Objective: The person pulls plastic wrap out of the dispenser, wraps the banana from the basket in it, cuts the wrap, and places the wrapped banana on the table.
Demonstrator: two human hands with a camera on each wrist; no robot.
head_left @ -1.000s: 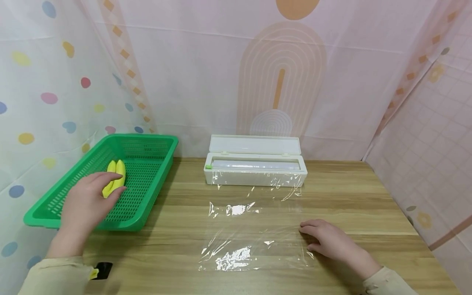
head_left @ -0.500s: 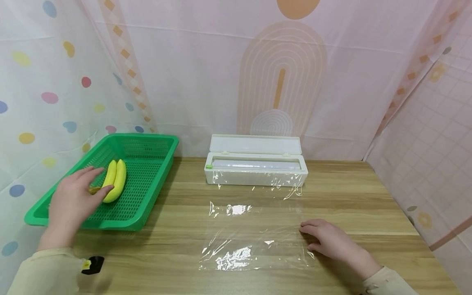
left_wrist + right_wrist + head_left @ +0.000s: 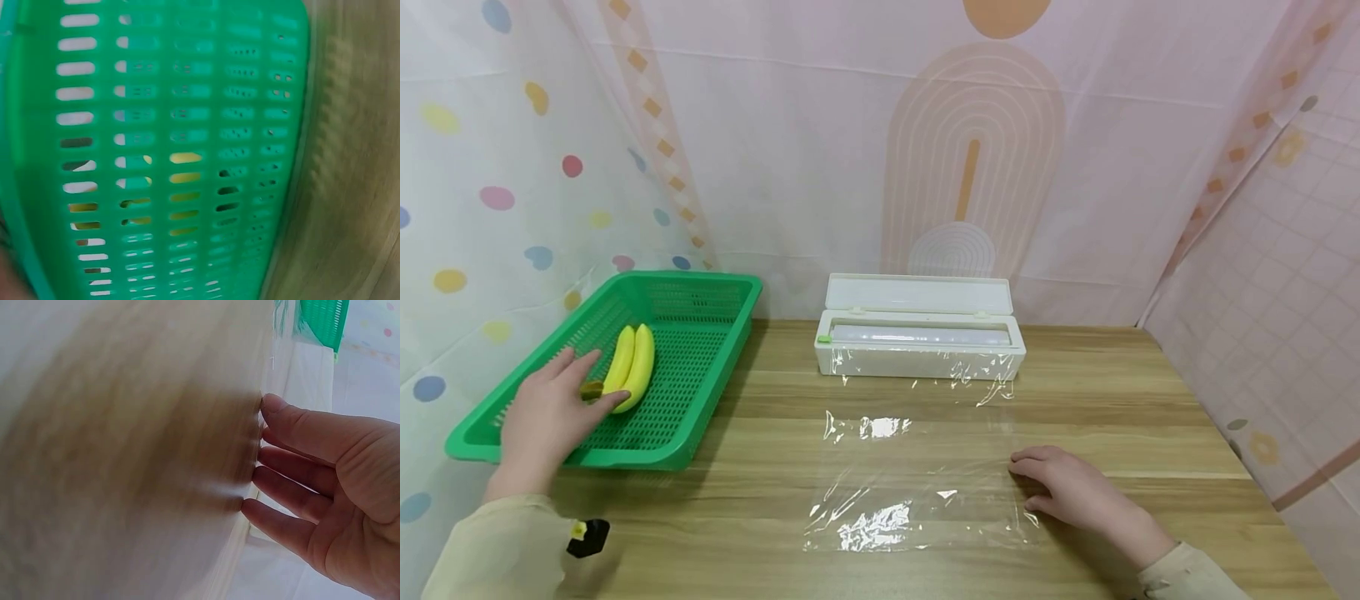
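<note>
A bunch of yellow bananas [image 3: 638, 367] lies in the green plastic basket [image 3: 718, 367]. Over the basket's near left part, my left hand [image 3: 546, 408] is spread, its thumb overlapping the lower end of the bananas and its fingers reaching past the brown stem [image 3: 592, 389]. Through slots in the basket wall [image 3: 156, 106], yellow shows in the left wrist view. My right hand [image 3: 1067, 487] rests fingertips-down on the tabletop, at the right edge of a clear sheet of cling film [image 3: 917, 475]. In the right wrist view, the fingers [image 3: 294, 487] are slightly bent and grip nothing.
A white cling film dispenser [image 3: 921, 360] stands at the back with its lid [image 3: 917, 294] raised, and the film runs from it across the wooden table [image 3: 760, 500]. A green slider [image 3: 824, 339] sits at its left end. Patterned curtains [image 3: 790, 167] enclose the back and sides.
My left hand has drawn back left from over the bananas, then dipped slightly lower, uncovering more of them. The bananas stay in place, and my right hand and the film have not moved.
</note>
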